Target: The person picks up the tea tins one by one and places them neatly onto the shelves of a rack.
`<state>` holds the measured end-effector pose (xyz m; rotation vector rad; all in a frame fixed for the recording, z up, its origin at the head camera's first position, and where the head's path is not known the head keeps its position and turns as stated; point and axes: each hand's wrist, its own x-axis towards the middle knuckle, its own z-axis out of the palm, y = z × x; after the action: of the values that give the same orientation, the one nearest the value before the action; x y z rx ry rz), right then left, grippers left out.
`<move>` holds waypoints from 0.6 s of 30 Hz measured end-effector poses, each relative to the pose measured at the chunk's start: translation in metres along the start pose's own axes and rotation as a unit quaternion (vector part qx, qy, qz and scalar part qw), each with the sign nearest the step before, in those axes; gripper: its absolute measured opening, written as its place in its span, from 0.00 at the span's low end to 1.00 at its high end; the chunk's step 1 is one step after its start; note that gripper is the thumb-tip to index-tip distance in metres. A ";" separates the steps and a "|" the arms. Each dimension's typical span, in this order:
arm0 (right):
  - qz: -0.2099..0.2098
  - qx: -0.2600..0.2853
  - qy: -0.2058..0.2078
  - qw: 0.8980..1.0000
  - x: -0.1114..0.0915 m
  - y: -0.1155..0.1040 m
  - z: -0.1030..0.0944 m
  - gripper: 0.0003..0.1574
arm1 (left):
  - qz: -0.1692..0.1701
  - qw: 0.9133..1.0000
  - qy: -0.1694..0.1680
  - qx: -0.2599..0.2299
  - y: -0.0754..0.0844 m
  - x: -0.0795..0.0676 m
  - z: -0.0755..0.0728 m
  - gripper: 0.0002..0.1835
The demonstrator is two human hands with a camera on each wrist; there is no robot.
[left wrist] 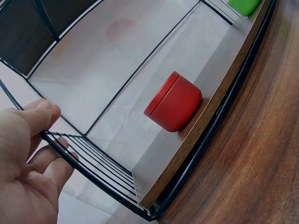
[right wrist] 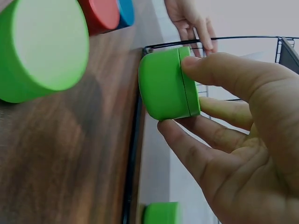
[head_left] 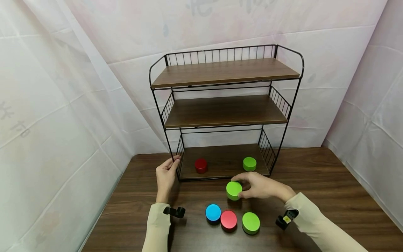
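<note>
From the head, the right hand [head_left: 261, 186] pinches a green tub [head_left: 234, 191] over the table [head_left: 126, 217], just in front of the bottom shelf [head_left: 225, 157]. From the left wrist, the left hand [left wrist: 30, 161] grips the black rack [left wrist: 188, 167] by its side, near a red tub [left wrist: 176, 103]. From the right wrist, the right hand holds the green tub by its sides.

Counter [head_left: 126, 210] surfaced in brown wood grain. At its far side, a black wire rack [head_left: 225, 110] is stood. Nearer, a row is set out: blue tin [head_left: 213, 214] left, red tin [head_left: 228, 221] just beside it, green tin [head_left: 251, 223] right, slightly apart. Rack's bottom shelf [head_left: 223, 157] occupied by dark red tin [head_left: 201, 166] left, another green tin [head_left: 249, 163] right.
</note>
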<state>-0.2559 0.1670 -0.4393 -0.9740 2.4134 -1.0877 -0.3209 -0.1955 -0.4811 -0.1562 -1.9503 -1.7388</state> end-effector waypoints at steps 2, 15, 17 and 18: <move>-0.003 -0.006 0.005 1.000 0.000 -0.003 -0.004 0.34 | 0.000 1.000 -0.004 0.001 0.009 -0.002 0.000 0.09; -0.014 -0.064 0.041 0.997 0.000 -0.032 -0.032 0.32 | 0.001 1.000 -0.005 -0.011 -0.001 0.000 0.000 0.09; -0.023 -0.069 0.044 0.996 0.001 -0.036 -0.036 0.32 | -0.001 1.000 -0.002 -0.010 -0.010 0.002 0.000 0.08; -0.027 -0.072 0.045 0.996 0.002 -0.038 -0.038 0.32 | 0.000 1.000 0.000 -0.006 -0.010 0.002 0.000 0.09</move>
<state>-0.2601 0.1675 -0.3857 -1.0644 2.5823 -1.0073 -0.3270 -0.1977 -0.4894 -0.1602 -1.9393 -1.7509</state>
